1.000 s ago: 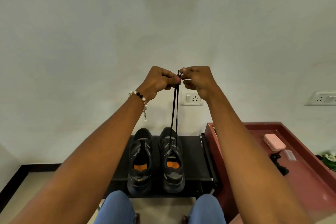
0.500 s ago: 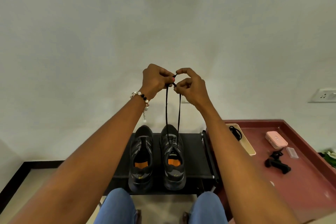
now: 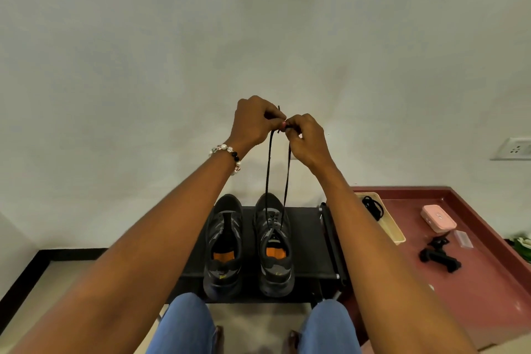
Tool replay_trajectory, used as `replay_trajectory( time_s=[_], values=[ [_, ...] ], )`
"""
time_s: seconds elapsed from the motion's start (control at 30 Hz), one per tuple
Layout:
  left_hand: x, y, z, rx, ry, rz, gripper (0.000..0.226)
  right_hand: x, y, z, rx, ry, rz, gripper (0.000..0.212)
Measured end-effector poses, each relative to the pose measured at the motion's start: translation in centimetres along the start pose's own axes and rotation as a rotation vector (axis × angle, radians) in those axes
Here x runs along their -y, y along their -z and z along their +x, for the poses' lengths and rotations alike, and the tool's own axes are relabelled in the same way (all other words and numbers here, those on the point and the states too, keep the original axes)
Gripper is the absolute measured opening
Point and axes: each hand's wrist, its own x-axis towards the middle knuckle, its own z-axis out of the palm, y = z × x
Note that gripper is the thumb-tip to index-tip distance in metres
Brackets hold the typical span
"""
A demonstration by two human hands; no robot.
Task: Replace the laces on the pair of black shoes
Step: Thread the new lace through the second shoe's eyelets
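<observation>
Pink case on red table

Left hand and right hand pinch both lace ends together above the right shoe.

Plain pale wall, wall socket, black skirting, beige floor, maroon table

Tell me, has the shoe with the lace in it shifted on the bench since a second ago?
No. The right shoe sits in the same spot beside the left shoe on the black bench.
</observation>
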Motion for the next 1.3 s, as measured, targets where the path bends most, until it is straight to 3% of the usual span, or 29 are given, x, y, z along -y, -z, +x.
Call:
replay_trajectory(
  time_s=[0.07,0.17,0.27,0.43,0.67,0.77,0.93,1.03,1.17,1.23,1.3],
  values=[
    [0.0,-0.3,-0.1,-0.033,0.096,-0.081,0.004,-0.2,-0.1,0.3,0.019,-0.037,0.009,0.018],
    [-0.4,-0.5,-0.1,-0.053,0.381,-0.321,0.003,-0.1,-0.1,0.3,-0.054,-0.052,0.037,0.02],
    [-0.8,-0.2,0.0,-0.019,0.625,-0.547,0.014,-0.2,0.1,-0.3,-0.116,0.026,0.188,0.028],
    [-0.4,0.1,-0.5,0.06,0.806,-0.816,0.006,-0.4,-0.2,-0.3,-0.156,0.014,0.324,0.019],
    [0.1,0.2,-0.6,0.052,0.838,-0.924,0.016,-0.6,-0.3,0.0,-0.132,-0.07,0.458,0.012],
    [-0.4,-0.2,-0.6,-0.048,0.832,-0.969,0.012,-0.6,-0.8,-0.1,-0.102,-0.216,0.668,0.012],
    [-0.1,-1.0,-1.0,-0.205,0.901,-1.153,0.023,-0.4,-1.3,-1.0,-0.134,-0.428,1.11,0.008],
    [1.2,-1.2,-1.7,-0.22,0.946,-1.203,0.015,-1.4,-1.3,-2.0,-0.143,-0.557,1.407,0.011],
    [3.1,-1.3,-2.6,-0.367,0.944,-1.411,0.01,-3.2,-1.2,-3.3,-0.295,-0.71,1.618,0.016],
    [4.7,-1.4,-3.1,-0.389,0.889,-1.265,0.017,-4.5,-0.9,-3.7,-0.393,-0.759,1.53,0.019],
    [7.2,-1.4,-4.0,-0.25,0.685,-0.795,0.029,-6.2,-0.6,-4.2,-0.374,-0.723,1.21,0.02]
  ],
)
